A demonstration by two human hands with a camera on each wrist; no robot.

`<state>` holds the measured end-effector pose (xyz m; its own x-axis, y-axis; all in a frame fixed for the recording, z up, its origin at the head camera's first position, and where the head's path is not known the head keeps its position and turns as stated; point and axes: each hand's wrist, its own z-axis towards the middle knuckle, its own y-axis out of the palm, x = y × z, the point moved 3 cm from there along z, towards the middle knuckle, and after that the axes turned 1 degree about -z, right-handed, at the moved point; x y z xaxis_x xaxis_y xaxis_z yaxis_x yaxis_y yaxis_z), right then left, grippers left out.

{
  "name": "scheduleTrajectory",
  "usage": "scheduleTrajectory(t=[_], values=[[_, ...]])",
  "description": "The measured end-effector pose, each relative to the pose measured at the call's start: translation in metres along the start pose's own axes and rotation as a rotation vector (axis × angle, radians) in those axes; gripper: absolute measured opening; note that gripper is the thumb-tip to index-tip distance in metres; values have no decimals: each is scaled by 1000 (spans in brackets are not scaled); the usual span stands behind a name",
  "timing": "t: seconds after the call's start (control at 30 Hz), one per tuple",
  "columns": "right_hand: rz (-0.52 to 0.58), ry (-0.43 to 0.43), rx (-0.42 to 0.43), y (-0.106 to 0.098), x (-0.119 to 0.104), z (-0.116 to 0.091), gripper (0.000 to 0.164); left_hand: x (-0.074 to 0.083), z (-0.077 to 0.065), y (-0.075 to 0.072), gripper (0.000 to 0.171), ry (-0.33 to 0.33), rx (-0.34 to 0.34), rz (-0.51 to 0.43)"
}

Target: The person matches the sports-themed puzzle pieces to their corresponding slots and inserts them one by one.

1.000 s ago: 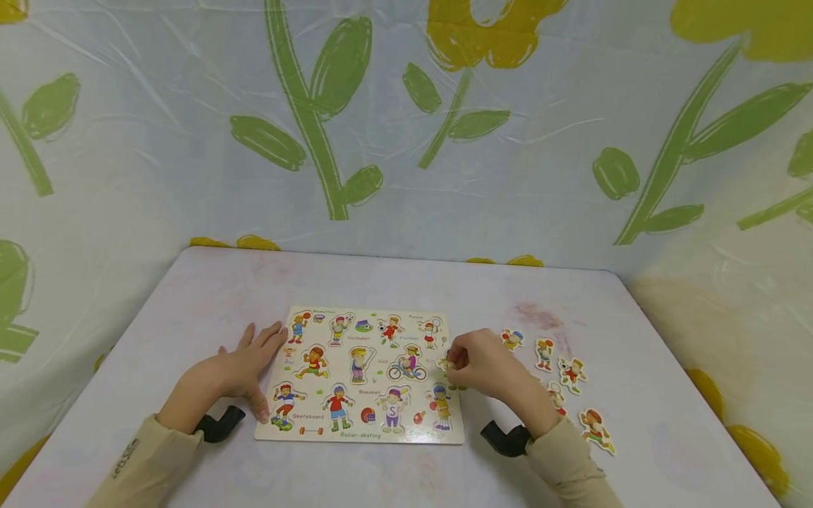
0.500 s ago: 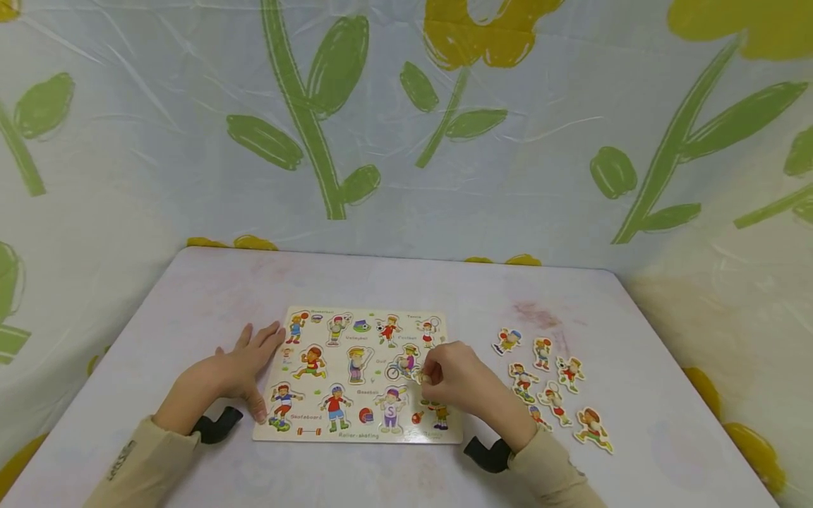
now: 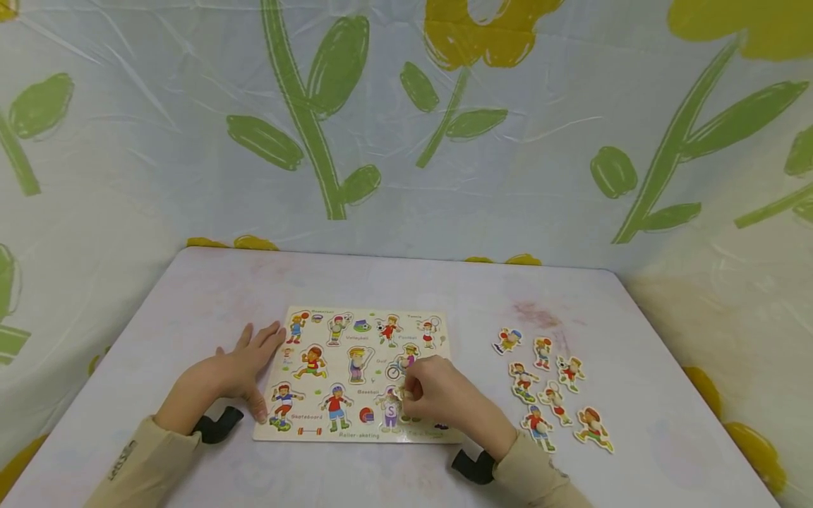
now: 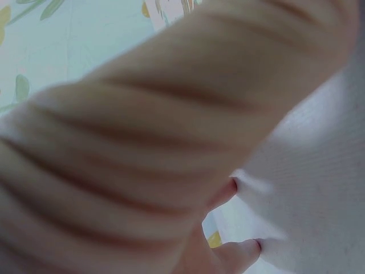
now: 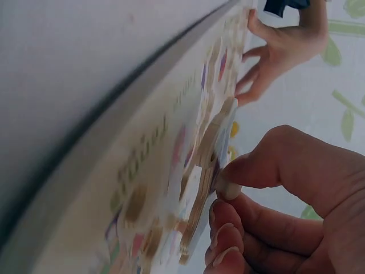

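A wooden peg puzzle board (image 3: 311, 403) with printed sports figures lies on the table. My left hand (image 3: 235, 374) rests at its left edge with fingers spread. My right hand (image 3: 438, 391) is over the lower right of the board, pinching the peg of a wooden puzzle piece (image 5: 199, 200) between thumb and fingers. In the right wrist view, that piece is tilted just above the board; the head view mostly hides it behind the hand. A baseball figure (image 3: 390, 416) marked "S" is beside the fingers. A blurred wrist or sleeve fills most of the left wrist view.
Several loose puzzle pieces lie right of the board, among them a runner (image 3: 593, 429), a roller skater (image 3: 538, 427) and a basketball player (image 3: 543, 352). A flower-printed cloth (image 3: 508, 176) stands behind the table (image 3: 356, 275). Black wrist mounts (image 3: 473, 466) sit on both wrists.
My right hand has moved left and down from the board's right edge to its lower right, carrying the puzzle piece. The loose pieces are less covered. My left hand stays in place.
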<state>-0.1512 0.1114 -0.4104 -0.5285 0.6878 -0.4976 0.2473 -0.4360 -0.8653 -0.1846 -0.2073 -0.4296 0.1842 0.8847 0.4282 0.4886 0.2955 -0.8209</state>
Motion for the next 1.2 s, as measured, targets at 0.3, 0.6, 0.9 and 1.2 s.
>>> scheduleTrajectory(t=[0.3,0.6,0.9,1.2], values=[[-20,-7,-38,13,-11,10,19,-2,2,1,145,11,18,23],[-31,17,-69,22,-12,15,18,-2,2,0,145,19,11,24],[-37,-1,-64,23,-14,14,19,-2,1,0,145,10,9,22],[-51,-6,-62,24,-12,13,20,0,0,-1,145,14,3,19]])
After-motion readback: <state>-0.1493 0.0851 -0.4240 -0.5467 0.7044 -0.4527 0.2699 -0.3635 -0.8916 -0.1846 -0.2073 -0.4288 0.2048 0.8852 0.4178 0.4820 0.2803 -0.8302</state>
